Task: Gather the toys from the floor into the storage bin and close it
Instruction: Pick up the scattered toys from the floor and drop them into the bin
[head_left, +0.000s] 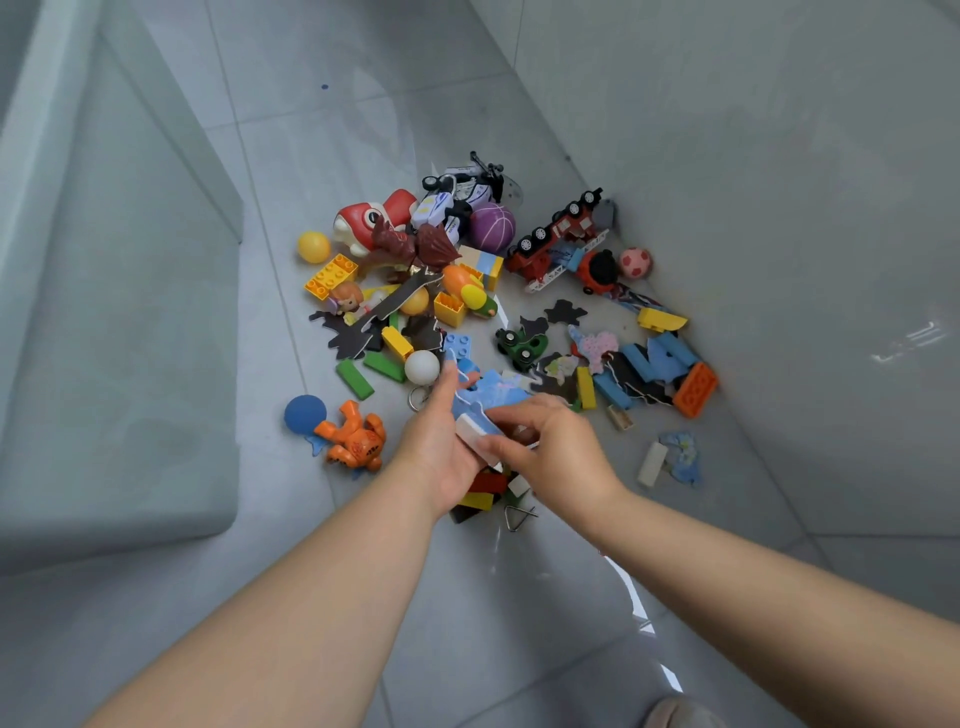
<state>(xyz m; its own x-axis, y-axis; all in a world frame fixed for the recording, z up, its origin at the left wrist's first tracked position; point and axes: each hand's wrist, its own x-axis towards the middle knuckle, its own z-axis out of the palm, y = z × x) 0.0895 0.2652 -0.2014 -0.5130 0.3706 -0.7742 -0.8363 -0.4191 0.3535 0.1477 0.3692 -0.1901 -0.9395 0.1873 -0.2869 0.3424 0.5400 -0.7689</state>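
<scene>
Head view: your hands meet over the near edge of the toys (467, 291), which lie heaped on the floor (519, 597) in its far right corner, against the wall. Your left hand (441, 447) cups a blue piece (483, 397), fingers curled beneath it and thumb up. Your right hand (556, 452) pinches a white block (475, 439) against that same stack. Red and yellow bricks (485, 491) lie just under both hands. What looks like the bin (119, 338), pale, stands along the floor's left edge; its opening is not shown. You seem to be building a handful, with nearly all the toys yet to go. Seat the block flat on the blue piece so nothing slides, then clamp the stack with your left thumb before you free the right. Take flat pieces together, and leave balls for a cupped scoop, since they will likely roll
</scene>
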